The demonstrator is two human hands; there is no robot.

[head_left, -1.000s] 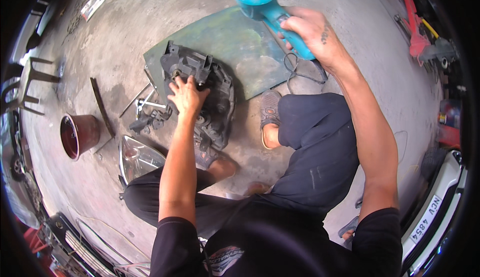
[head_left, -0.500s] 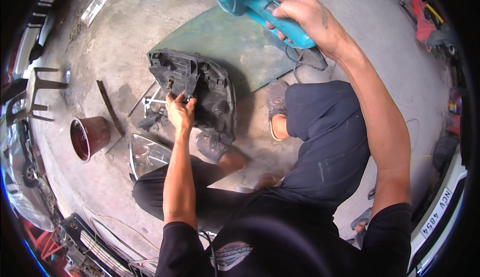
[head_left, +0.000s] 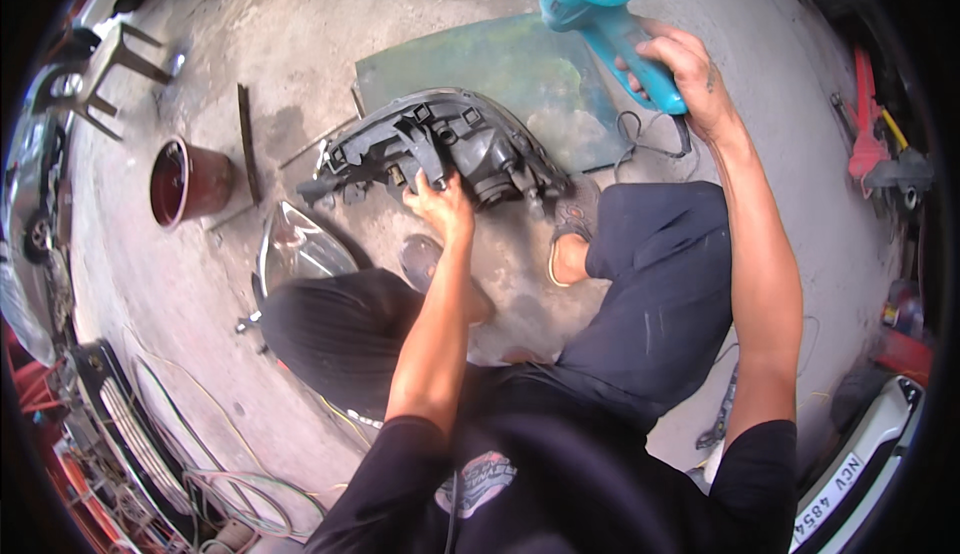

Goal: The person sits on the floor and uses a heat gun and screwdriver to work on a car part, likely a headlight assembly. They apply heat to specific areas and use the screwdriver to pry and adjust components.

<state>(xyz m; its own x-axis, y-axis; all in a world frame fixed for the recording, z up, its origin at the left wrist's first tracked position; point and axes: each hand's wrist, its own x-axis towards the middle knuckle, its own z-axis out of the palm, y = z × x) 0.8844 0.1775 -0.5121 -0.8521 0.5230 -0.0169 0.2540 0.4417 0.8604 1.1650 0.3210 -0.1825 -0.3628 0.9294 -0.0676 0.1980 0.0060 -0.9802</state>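
My left hand (head_left: pixel 443 204) grips the back of a black car headlight housing (head_left: pixel 482 139), its fingers closed on a part near the lower edge. The housing is held tilted above the floor, its mounts and round socket facing me. Up at the right, my right hand (head_left: pixel 692 79) is wrapped round the handle of a teal corded heat gun (head_left: pixel 610 29). Its round end points up toward me, and its nozzle is hidden. A clear headlight lens (head_left: pixel 303 246) lies on the floor beside my left knee.
A dull green panel (head_left: pixel 400 66) lies on the concrete behind the housing. To the left stand a dark red bucket (head_left: pixel 222 182) and a stool (head_left: pixel 115 59), with a dark strip (head_left: pixel 246 144) nearby. Hoses (head_left: pixel 235 499) coil at lower left; a red jack (head_left: pixel 864 119) stands far right.
The headlight housing has turned from upright to lying more crosswise and moved right with my left hand. The heat gun has shifted right and slightly down. The whole view has also shifted.
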